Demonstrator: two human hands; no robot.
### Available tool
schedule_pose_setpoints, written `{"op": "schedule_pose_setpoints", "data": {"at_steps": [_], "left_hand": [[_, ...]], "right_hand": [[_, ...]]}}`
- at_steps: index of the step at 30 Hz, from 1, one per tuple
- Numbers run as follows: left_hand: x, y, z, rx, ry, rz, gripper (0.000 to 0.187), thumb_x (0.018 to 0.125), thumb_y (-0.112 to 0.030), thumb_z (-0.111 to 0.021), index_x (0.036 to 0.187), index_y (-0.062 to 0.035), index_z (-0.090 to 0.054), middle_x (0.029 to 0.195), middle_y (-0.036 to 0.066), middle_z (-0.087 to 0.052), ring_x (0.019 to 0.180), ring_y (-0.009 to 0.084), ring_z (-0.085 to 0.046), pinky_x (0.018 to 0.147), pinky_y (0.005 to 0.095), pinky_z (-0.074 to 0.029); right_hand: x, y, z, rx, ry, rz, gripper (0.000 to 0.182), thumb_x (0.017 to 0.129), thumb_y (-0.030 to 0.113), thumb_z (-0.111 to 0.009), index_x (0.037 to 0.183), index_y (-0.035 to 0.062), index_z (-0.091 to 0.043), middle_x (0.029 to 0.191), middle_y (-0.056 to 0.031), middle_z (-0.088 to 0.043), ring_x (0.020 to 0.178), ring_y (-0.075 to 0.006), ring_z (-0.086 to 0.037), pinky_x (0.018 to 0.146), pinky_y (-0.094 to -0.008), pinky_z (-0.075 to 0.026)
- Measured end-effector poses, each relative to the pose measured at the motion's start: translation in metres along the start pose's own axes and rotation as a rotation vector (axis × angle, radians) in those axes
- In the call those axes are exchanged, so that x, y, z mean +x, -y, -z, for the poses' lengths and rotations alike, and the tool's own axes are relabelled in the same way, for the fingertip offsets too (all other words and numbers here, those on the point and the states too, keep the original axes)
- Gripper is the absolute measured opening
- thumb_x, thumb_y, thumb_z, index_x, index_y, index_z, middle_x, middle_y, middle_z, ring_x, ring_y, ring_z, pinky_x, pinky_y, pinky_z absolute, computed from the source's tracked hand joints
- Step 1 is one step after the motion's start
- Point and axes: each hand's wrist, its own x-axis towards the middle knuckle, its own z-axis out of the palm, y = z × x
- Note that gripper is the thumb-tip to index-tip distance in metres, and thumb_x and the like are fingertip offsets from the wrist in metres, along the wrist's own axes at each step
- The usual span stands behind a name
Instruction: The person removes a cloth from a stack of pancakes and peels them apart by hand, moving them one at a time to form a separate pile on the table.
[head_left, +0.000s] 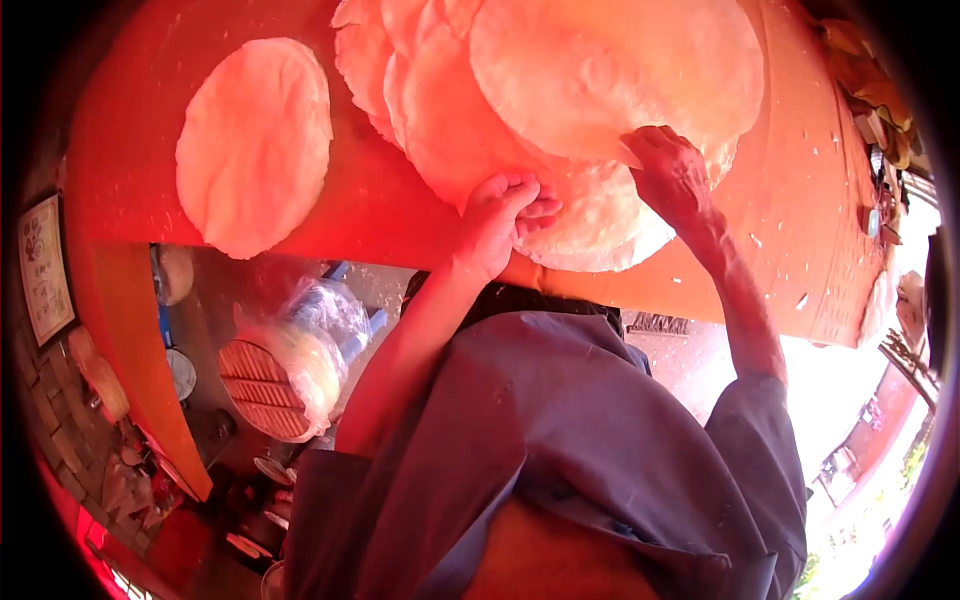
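Observation:
Several thin, round flatbreads [440,120] lie overlapping on the orange-covered table. The top flatbread [600,70] is the largest in view. At its near edge is my right hand [672,172], fingers bent and pinched on the rim. A paler, blistered flatbread [590,215] shows underneath, reaching toward the table's front edge. My left hand [505,215] is beside the near left rim of the stack, its fingers curled; anything inside them is hidden. Apart from the stack, a single flatbread [255,148] rests flat at the left, slightly over the front edge.
Crumbs lie on the orange table surface [790,215] at the right. Below on the left stands a slatted round wooden stool or lid [265,390] beside clear plastic wrapping [325,325]. Several items line the table's right end. A framed sheet [45,268] is at far left.

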Motion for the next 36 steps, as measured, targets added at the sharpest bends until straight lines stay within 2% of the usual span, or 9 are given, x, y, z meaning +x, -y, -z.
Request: {"op": "schedule_pose_setpoints", "data": {"at_steps": [2, 14, 21, 24, 26, 27, 29, 32, 36], "left_hand": [[0.001, 0.006, -0.003, -0.03, -0.014, -0.009, 0.015, 0.096, -0.012, -0.053, 0.109, -0.0038, -0.052, 0.107, 0.013, -0.064, 0.101, 0.0268, -0.065, 0.086, 0.0377, -0.054], [0.016, 0.025, -0.034, -0.248, 0.039, -0.145, 0.024, 0.092, -0.004, -0.056, 0.114, -0.0011, -0.045, 0.109, 0.014, -0.059, 0.106, 0.0286, -0.061, 0.092, 0.0428, -0.052], [0.014, -0.002, -0.057, -0.188, 0.221, -0.156, 0.019, 0.093, -0.01, -0.055, 0.111, -0.003, -0.05, 0.114, 0.015, -0.06, 0.108, 0.0293, -0.06, 0.092, 0.0418, -0.05], [0.003, -0.001, -0.036, -0.066, 0.145, -0.097, 0.026, 0.094, -0.015, -0.055, 0.117, -0.0022, -0.05, 0.109, 0.013, -0.063, 0.101, 0.0258, -0.063, 0.085, 0.0368, -0.052], [-0.016, 0.0, -0.019, 0.161, 0.0, -0.044, 0.029, 0.095, -0.018, -0.055, 0.119, -0.0015, -0.051, 0.101, 0.011, -0.066, 0.09, 0.0197, -0.065, 0.077, 0.0312, -0.054], [-0.025, 0.0, -0.01, 0.162, -0.001, -0.047, 0.029, 0.095, -0.018, -0.055, 0.119, -0.0015, -0.051, 0.101, 0.011, -0.066, 0.09, 0.0197, -0.065, 0.077, 0.0312, -0.054], [-0.041, -0.001, 0.012, 0.273, -0.102, -0.028, 0.026, 0.096, -0.018, -0.053, 0.116, -0.002, -0.053, 0.1, 0.01, -0.066, 0.088, 0.0174, -0.065, 0.075, 0.0288, -0.053], [-0.056, -0.007, 0.032, 0.236, -0.115, -0.073, 0.025, 0.096, -0.018, -0.053, 0.116, -0.0023, -0.054, 0.098, 0.01, -0.066, 0.087, 0.017, -0.065, 0.074, 0.0276, -0.053], [-0.038, -0.02, 0.019, 0.136, -0.082, -0.06, 0.027, 0.096, -0.018, -0.053, 0.118, -0.0013, -0.053, 0.097, 0.01, -0.064, 0.087, 0.0189, -0.065, 0.075, 0.0291, -0.053]], "right_hand": [[-0.013, 0.001, 0.003, 0.036, -0.055, -0.096, 0.035, 0.067, -0.004, -0.063, 0.102, 0.0047, -0.067, 0.102, -0.0092, -0.066, 0.097, -0.0283, -0.061, 0.078, -0.0402, -0.052], [-0.041, 0.022, -0.001, 0.023, -0.059, -0.092, 0.057, 0.068, 0.001, -0.065, 0.124, 0.0068, -0.057, 0.128, -0.0173, -0.053, 0.121, -0.0396, -0.047, 0.1, -0.0473, -0.041], [-0.014, -0.005, -0.015, -0.01, -0.19, -0.048, 0.034, 0.072, -0.004, -0.057, 0.103, 0.01, -0.066, 0.102, -0.008, -0.067, 0.097, -0.0274, -0.064, 0.079, -0.0389, -0.053], [0.015, -0.038, 0.053, 0.09, -0.233, -0.136, 0.013, 0.091, 0.015, -0.061, 0.098, 0.0084, -0.07, 0.091, -0.0124, -0.069, 0.082, -0.027, -0.068, 0.068, -0.0325, -0.053], [0.046, -0.02, 0.122, -0.715, -0.055, -0.378, 0.012, 0.09, 0.015, -0.062, 0.098, 0.0112, -0.071, 0.085, -0.0103, -0.069, 0.074, -0.025, -0.068, 0.064, -0.0313, -0.053], [0.046, -0.007, 0.141, -0.322, -0.439, -0.153, 0.014, 0.089, 0.012, -0.064, 0.1, 0.0126, -0.071, 0.087, -0.0078, -0.07, 0.076, -0.0227, -0.068, 0.065, -0.0302, -0.053], [0.046, 0.013, 0.152, -0.414, -0.385, 0.0, 0.02, 0.084, 0.008, -0.066, 0.103, 0.0124, -0.071, 0.09, -0.0072, -0.07, 0.081, -0.0226, -0.068, 0.067, -0.0293, -0.053], [0.038, 0.037, 0.1, -0.092, -0.202, 0.02, 0.028, 0.078, -0.003, -0.059, 0.1, 0.0095, -0.071, 0.091, -0.0102, -0.069, 0.083, -0.0262, -0.068, 0.071, -0.0315, -0.055], [0.051, 0.006, 0.041, 0.004, 0.192, -0.162, 0.016, 0.088, 0.011, -0.06, 0.1, 0.01, -0.07, 0.083, -0.0156, -0.066, 0.072, -0.0299, -0.066, 0.066, -0.0378, -0.051]]}}
